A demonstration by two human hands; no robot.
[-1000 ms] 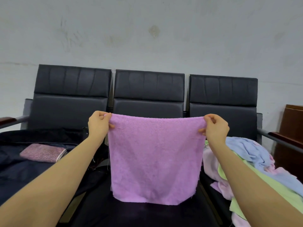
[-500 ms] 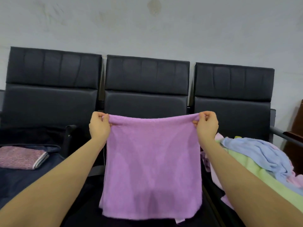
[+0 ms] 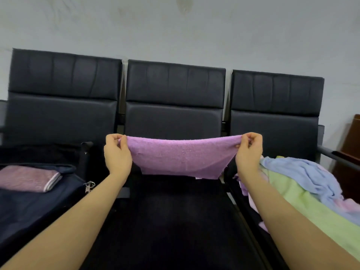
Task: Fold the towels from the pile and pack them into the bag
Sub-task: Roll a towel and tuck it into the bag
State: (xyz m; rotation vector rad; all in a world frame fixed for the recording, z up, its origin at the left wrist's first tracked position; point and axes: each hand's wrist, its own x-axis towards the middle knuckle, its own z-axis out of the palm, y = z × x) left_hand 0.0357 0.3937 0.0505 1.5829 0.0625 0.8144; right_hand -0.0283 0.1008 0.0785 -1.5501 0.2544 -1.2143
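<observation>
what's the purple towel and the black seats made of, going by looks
Purple towel: looks like terry cloth, matte and fuzzy, with a nubby surface and a loose thread; it sags softly between the left hand and right hand.
Black seats: padded backs in what seems leather or faux leather, smooth with a dull sheen, stitched panel seams and slight wrinkles. Which of the two, the picture cannot settle.

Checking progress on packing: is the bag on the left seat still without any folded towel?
No, a folded pink towel already lies on the open dark bag.
</observation>
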